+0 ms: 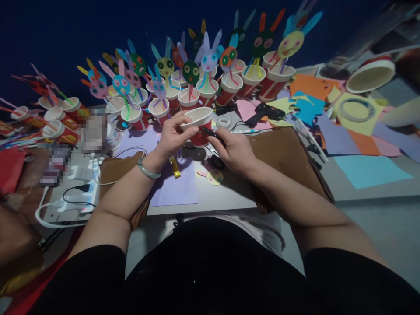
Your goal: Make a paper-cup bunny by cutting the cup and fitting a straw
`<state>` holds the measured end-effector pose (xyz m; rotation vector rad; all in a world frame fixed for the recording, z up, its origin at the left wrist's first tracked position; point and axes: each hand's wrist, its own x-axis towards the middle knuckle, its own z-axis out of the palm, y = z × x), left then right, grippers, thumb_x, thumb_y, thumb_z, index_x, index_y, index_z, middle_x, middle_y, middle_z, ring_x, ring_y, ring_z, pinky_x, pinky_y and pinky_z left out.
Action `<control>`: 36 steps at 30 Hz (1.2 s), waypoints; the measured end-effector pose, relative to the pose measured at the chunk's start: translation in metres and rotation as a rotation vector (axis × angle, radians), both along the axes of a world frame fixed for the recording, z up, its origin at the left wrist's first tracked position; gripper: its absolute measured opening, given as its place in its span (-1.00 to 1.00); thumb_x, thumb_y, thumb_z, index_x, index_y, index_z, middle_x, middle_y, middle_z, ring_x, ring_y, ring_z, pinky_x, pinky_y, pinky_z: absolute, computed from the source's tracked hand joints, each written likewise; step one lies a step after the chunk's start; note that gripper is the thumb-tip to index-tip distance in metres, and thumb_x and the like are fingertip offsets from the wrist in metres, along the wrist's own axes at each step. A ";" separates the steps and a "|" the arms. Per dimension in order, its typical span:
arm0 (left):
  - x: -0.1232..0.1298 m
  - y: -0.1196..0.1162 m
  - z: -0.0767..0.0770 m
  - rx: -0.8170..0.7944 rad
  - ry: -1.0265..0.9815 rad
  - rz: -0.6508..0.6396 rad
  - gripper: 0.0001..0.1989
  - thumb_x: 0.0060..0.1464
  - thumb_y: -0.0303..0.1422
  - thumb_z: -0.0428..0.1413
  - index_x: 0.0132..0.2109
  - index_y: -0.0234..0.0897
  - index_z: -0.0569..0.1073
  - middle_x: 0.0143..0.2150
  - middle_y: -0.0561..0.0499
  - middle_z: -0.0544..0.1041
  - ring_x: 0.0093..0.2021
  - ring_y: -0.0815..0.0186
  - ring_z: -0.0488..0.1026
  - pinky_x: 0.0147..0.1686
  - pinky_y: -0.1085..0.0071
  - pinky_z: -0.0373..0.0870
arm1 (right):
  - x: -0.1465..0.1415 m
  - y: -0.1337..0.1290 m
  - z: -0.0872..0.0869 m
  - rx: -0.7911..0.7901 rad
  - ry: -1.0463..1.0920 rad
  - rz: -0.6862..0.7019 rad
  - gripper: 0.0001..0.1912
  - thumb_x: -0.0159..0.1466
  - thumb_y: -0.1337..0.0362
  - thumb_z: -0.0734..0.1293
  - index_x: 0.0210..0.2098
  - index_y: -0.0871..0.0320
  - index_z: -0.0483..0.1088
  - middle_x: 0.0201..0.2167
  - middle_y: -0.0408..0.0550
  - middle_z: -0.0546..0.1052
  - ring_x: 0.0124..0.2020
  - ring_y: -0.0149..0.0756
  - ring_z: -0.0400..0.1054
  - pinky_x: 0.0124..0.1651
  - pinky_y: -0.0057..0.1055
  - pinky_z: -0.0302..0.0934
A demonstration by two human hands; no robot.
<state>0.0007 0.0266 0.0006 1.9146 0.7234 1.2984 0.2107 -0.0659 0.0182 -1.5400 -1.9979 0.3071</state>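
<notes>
My left hand holds a red paper cup with a white rim, its fingers closed round the left side. In my right hand is a slim black tool, its tip against or very near the cup's right side; what kind of tool it is I cannot make out. Below the cup lies a small yellow paper bunny face with pink ears. A yellow-handled item rests on a purple sheet to the left of it.
Many cups with paper bunnies stand behind my hands. A black glue gun and coloured paper scraps lie right of them. Brown cloth sits beneath my right arm. A power strip with cables is at left; another person's arm shows at right.
</notes>
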 end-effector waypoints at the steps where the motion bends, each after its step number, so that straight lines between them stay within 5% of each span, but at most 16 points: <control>1: 0.000 0.000 0.000 -0.008 -0.001 -0.001 -0.51 0.10 0.15 0.34 -0.36 -0.21 0.55 -0.17 0.00 0.61 -0.09 0.23 0.59 -0.01 0.28 0.51 | 0.000 0.000 0.000 0.001 0.000 0.002 -0.60 0.50 -0.02 0.16 -0.17 0.11 0.48 -0.50 -0.08 0.40 -0.48 -0.26 0.15 -0.35 -0.35 -0.10; 16: 0.000 0.000 -0.004 -0.023 0.046 -0.012 -0.41 0.09 0.27 0.24 -0.37 -0.21 0.41 -0.17 -0.01 0.58 -0.12 0.23 0.56 -0.04 0.26 0.51 | -0.001 -0.001 0.000 -0.036 -0.018 0.022 -0.51 0.51 -0.08 0.12 -0.07 0.13 0.51 -0.44 -0.02 0.50 -0.45 -0.22 0.24 -0.32 -0.33 -0.04; 27: 0.000 -0.003 -0.001 0.077 0.148 0.062 -0.56 0.19 0.09 0.23 -0.34 -0.21 0.49 0.08 -0.14 0.65 0.14 0.08 0.61 0.20 0.09 0.54 | -0.002 -0.002 0.002 -0.043 -0.043 -0.012 -0.56 0.50 -0.06 0.15 -0.15 0.11 0.49 -0.47 -0.05 0.46 -0.46 -0.24 0.20 -0.34 -0.34 -0.11; 36: 0.002 -0.012 0.000 0.168 0.210 0.136 -0.69 0.24 -0.07 0.22 -0.32 -0.18 0.48 0.13 -0.15 0.61 0.20 0.07 0.56 0.24 0.08 0.52 | -0.001 0.005 -0.005 -0.117 0.240 0.089 -0.62 0.48 -0.05 0.21 -0.33 0.08 0.34 -0.51 -0.17 0.33 -0.44 -0.31 0.16 -0.32 -0.38 0.02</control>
